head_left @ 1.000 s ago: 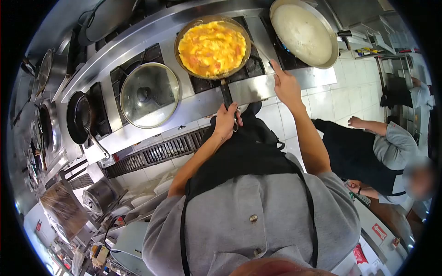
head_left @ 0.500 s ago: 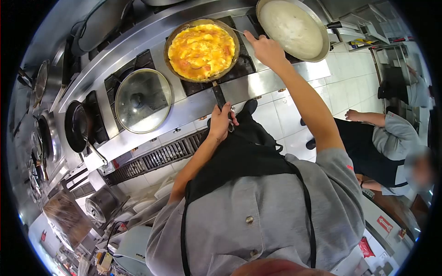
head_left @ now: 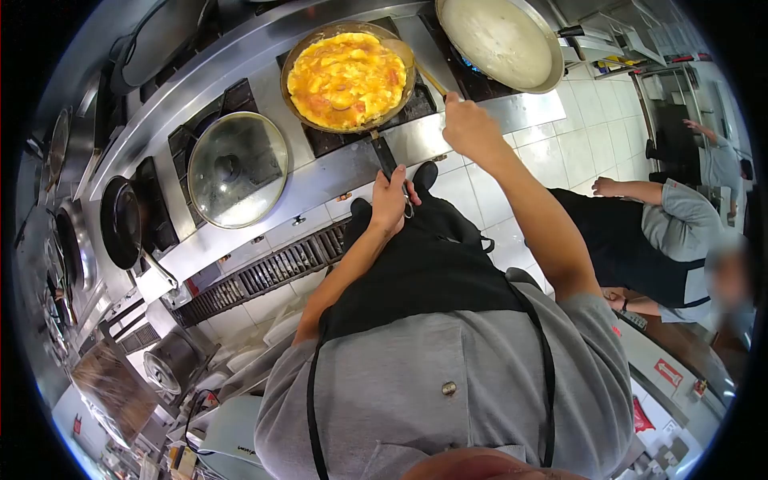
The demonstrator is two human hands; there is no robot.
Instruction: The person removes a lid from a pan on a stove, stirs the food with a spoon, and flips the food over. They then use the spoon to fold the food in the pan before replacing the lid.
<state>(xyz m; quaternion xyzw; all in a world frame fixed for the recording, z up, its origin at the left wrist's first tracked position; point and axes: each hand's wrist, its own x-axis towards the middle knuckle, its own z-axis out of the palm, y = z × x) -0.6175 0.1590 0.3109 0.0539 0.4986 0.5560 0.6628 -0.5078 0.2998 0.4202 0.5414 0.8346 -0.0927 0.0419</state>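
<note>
A frying pan (head_left: 286, 94) on the stove holds a yellow egg omelette (head_left: 346, 80) with orange-red bits, flat and filling most of the pan. My left hand (head_left: 390, 202) is closed around the pan's black handle (head_left: 384, 156), close to my apron. In my right hand (head_left: 474, 128) is the handle end of a wooden spatula (head_left: 433, 81). Its flat head rests at the pan's right rim, beside the egg's edge. The right hand is over the stove's front edge.
A wide pan of whitish liquid (head_left: 504, 40) sits over a blue flame to the right. Left of the omelette stands a lidded pan (head_left: 238, 170), then a black frying pan (head_left: 120, 222). A co-worker in a black apron (head_left: 596, 240) stands at the right.
My right hand has come down toward me with the spatula, whose head now shows at the pan's right rim. The left hand keeps its hold. The view has shifted slightly.
</note>
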